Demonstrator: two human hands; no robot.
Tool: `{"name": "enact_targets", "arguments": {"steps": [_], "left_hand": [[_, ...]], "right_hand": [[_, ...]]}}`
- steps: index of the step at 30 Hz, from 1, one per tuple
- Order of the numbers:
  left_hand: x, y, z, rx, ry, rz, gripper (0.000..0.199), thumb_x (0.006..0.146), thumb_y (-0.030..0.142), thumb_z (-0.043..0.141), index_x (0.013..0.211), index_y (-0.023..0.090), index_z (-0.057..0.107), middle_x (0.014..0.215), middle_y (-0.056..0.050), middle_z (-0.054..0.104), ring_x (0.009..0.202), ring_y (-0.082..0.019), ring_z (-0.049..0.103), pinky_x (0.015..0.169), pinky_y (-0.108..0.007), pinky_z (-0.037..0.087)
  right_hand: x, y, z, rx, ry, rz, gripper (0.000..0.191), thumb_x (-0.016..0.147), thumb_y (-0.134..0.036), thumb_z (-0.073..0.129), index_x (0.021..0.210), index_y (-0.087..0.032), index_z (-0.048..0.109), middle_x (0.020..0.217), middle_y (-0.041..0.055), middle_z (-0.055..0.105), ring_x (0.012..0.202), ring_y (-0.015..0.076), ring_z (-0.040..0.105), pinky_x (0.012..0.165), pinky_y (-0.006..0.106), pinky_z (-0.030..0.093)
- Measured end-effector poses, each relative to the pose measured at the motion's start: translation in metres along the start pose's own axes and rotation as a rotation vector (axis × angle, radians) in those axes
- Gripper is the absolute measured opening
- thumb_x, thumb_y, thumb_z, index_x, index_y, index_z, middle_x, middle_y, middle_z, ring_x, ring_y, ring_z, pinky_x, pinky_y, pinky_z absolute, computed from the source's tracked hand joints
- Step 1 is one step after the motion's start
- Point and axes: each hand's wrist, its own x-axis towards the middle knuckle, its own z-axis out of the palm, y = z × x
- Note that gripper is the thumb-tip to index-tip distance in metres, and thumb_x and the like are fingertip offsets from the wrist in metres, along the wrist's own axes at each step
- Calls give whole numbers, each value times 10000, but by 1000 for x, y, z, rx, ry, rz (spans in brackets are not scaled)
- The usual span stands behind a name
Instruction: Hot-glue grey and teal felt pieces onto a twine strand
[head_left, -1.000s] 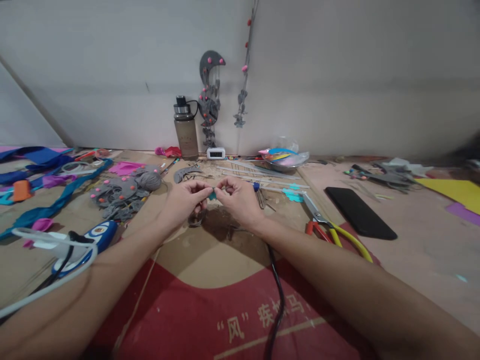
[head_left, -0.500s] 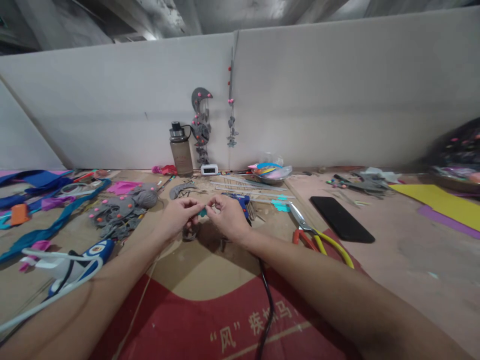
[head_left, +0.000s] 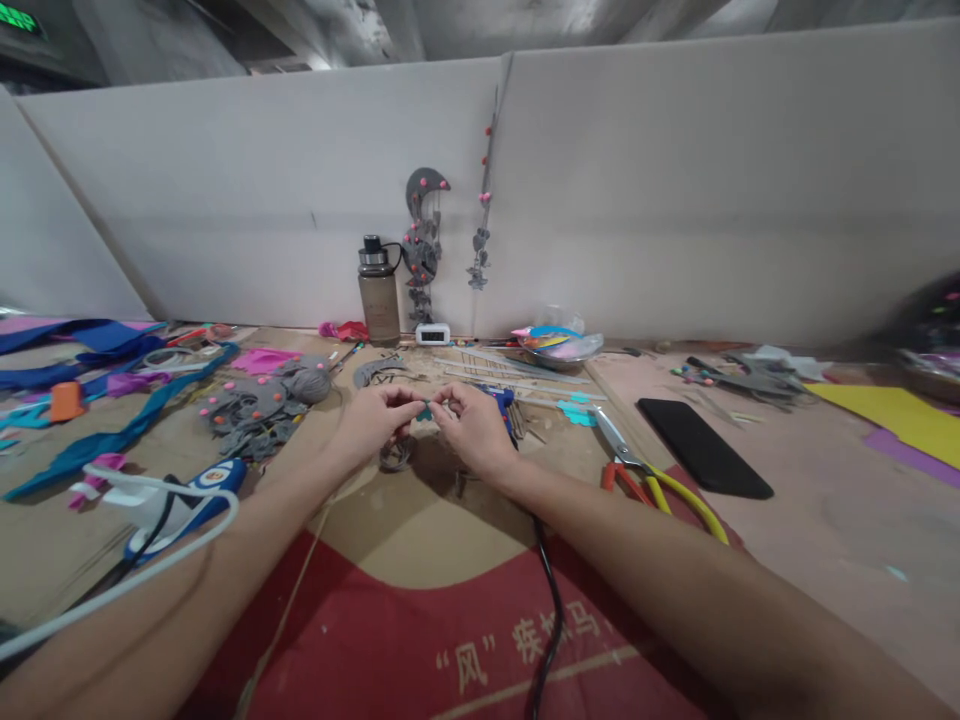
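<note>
A small teal felt piece [head_left: 424,411] is pinched between the fingertips of my left hand [head_left: 379,420] and my right hand [head_left: 474,425], above the cardboard. Its exact shape is mostly hidden by my fingers. Below my hands lies a coil of grey cord [head_left: 395,455]. Just behind my right hand is a blue glue gun [head_left: 501,398], partly covered, with a black cable [head_left: 551,590] running toward me. Turquoise felt cut-outs [head_left: 577,409] lie to the right, close to scissors [head_left: 630,465] with red and yellow handles.
A black phone [head_left: 703,447] lies right of the scissors. At the back stand a water bottle [head_left: 379,295], a small digital timer [head_left: 433,334] and a bowl of bagged felt [head_left: 561,345]. Grey felt with pink balls [head_left: 259,400] and a power strip [head_left: 187,505] are at left. Felt ornaments hang on the partition.
The camera view has swung slightly left, so everything sits further right in the picture. Both my hands keep their pinch on the teal piece, which shows a little more.
</note>
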Motion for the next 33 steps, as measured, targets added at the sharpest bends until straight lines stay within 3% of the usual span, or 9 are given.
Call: {"name": "enact_targets", "arguments": {"steps": [11, 20, 33], "left_hand": [[-7, 5, 5, -13, -10, 27, 329, 731, 469, 643, 852, 166, 676, 543, 0, 611, 410, -87, 475, 411, -204, 325], [0, -3, 2, -130, 121, 31, 293, 697, 444, 679, 785, 168, 633, 514, 28, 550, 431, -79, 469, 417, -191, 306], [10, -6, -11, -170, 294, 57, 310, 686, 415, 677, 820, 143, 612, 504, 34, 553, 427, -69, 463, 420, -177, 296]], "right_hand": [[1, 3, 0, 13, 20, -7, 106, 801, -270, 548, 782, -191, 615, 763, 18, 645, 683, 138, 550, 643, 254, 401], [0, 0, -3, -6, -16, -56, 142, 859, -276, 482, 887, -187, 590, 745, 10, 575, 678, 141, 496, 641, 259, 369], [-8, -22, 0, 41, -147, -96, 203, 888, -273, 430, 799, -183, 589, 723, 2, 589, 678, 128, 507, 661, 248, 379]]}}
